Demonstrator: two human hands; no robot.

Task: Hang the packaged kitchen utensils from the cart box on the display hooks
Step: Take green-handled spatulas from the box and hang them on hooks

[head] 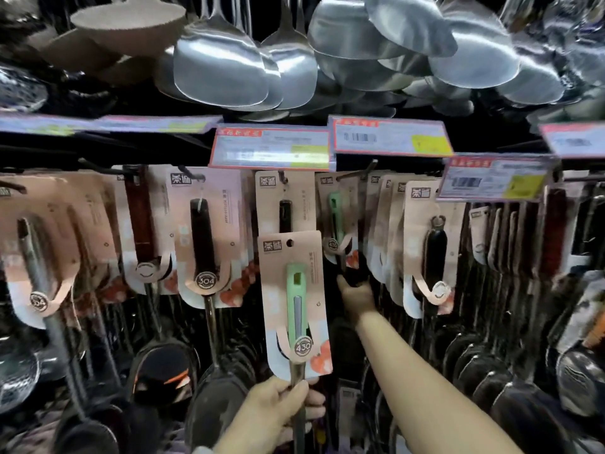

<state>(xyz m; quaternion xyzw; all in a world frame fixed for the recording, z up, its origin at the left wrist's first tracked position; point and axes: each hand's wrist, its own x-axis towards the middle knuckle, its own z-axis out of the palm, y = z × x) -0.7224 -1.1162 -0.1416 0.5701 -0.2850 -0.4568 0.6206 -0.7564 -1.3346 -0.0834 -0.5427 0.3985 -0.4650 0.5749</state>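
Observation:
My left hand [278,411] grips the metal shaft of a packaged utensil with a green handle [296,303], held upright on its pink card in front of the display. Its hang hole sits below the hooks. My right hand [355,291] reaches further in and holds the dark shaft of a green-handled utensil [335,217] that hangs on a display hook [357,173]. The cart box is not in view.
Rows of carded utensils hang left and right, such as a black-handled one marked 304 [203,237] and another at the right [433,250]. Price tags [271,149] run along the rail. Steel spatulas and ladles [222,60] hang overhead. Dark pans fill the bottom.

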